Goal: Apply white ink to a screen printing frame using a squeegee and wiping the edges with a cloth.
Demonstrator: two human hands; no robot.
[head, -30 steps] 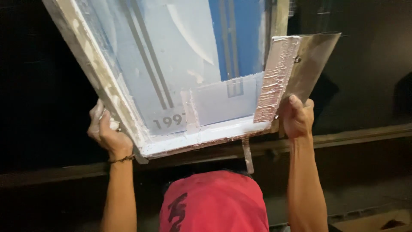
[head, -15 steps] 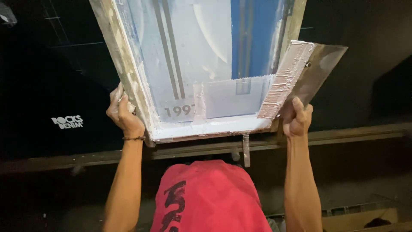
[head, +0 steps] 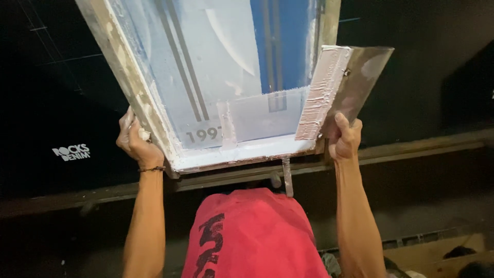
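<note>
I have the wooden-framed printing screen (head: pixel 135 95) lifted and tilted, its near edge low towards me and its far edge out of view at the top. It hangs above the long bench (head: pixel 422 98), which is covered in black cloth, and does not rest on it. I judge this to be the carrying part of the work, with the screen off the cloth.

My left hand (head: pixel 135 141) is clamped around the frame's near left corner, fingers curled under the rail. My right hand (head: pixel 343 138) is at the near right corner. Its thumb points up and presses the wide metal scraper blade (head: pixel 363 77) against the frame, so that hand pins both at once. The hands are well apart, with the whole near rail between them.

Any move from here calls for keeping both grips tight and the frame level enough that the scraper's load stays put. The blade's edge carries a thick band of whitish paste (head: pixel 321 95).

The mesh (head: pixel 226 56) is pale blue with a deeper blue panel, dark stripes and a curved white shape. A clear taped patch (head: pixel 257 119) sits near the bottom edge. The rails are crusted with dried white ink. Below the frame is a red cloth with black marks (head: pixel 257 237). A small white print (head: pixel 71 152) shows on the black cloth near the bench's left side.
</note>
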